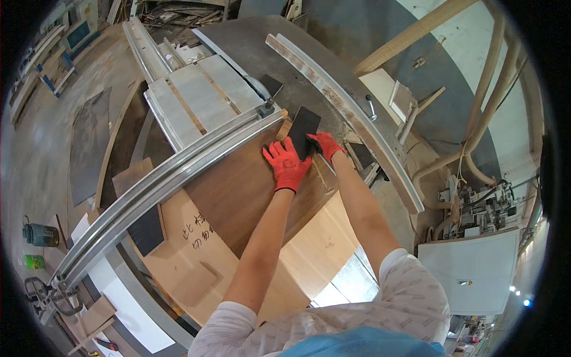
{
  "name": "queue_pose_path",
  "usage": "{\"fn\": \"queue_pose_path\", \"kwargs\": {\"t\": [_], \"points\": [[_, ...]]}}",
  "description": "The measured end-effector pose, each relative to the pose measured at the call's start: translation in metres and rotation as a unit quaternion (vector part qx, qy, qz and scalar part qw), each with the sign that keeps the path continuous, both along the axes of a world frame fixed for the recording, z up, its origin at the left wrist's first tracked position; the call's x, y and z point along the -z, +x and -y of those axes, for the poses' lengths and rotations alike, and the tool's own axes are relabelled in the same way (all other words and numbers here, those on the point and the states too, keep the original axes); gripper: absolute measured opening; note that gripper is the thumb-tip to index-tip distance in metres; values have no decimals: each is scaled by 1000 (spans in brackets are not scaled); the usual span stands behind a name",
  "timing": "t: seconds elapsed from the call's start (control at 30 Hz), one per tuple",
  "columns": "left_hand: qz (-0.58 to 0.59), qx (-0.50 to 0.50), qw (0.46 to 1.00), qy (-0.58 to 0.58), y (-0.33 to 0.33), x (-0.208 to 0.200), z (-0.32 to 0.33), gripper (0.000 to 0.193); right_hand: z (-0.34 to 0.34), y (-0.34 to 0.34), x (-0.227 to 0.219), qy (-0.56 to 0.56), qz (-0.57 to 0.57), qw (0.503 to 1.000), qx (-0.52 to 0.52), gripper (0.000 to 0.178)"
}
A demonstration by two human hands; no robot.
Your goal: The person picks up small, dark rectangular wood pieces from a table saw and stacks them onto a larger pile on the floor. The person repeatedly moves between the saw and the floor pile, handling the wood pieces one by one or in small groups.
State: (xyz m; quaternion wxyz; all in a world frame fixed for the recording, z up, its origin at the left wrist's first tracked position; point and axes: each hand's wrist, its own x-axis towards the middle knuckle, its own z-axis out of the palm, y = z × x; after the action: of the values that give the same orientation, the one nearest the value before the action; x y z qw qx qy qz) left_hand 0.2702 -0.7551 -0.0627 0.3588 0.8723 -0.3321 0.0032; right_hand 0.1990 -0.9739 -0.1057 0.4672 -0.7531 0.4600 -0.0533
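Note:
A small dark rectangular board (304, 126) lies tilted between my two hands on the work surface of a sliding table saw. My left hand (286, 165), in a red glove, rests with fingers spread over a brown wood panel (238, 190), its thumb side against the dark board. My right hand (326, 146), also in a red glove, has its fingers bent onto the dark board's right edge. A small light wood block (284, 129) sits just left of the dark board, close to the left fingertips.
A long metal rail (172, 178) crosses on the left, beside the grey sliding table (205, 95). A long straight fence (351, 119) runs along the right. Light wood panels (190, 238) lie nearer me. Ribbed hoses (416, 35) and a white cabinet (470, 271) stand at right.

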Motion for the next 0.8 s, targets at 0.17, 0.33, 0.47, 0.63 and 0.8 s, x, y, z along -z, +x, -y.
{"fn": "queue_pose_path", "kwargs": {"t": [0.17, 0.33, 0.47, 0.63, 0.8], "points": [[29, -13, 999, -20, -17, -18, 26, 100, 23, -38, 4, -101, -60, 991, -70, 55], [-19, 63, 997, -46, 10, -7, 31, 94, 5, -12, -19, 6, -110, 994, -8, 53], [32, 42, 999, -6, -7, 1, 42, 97, -27, -18, -37, -375, -111, 920, 2, 38], [224, -66, 960, 156, 34, 61, 77, 89, -160, 107, -117, -477, 239, 842, -77, 26], [82, 16, 995, 53, 8, 16, 52, 89, -224, 177, -105, -407, 182, 855, -265, 33]]}}
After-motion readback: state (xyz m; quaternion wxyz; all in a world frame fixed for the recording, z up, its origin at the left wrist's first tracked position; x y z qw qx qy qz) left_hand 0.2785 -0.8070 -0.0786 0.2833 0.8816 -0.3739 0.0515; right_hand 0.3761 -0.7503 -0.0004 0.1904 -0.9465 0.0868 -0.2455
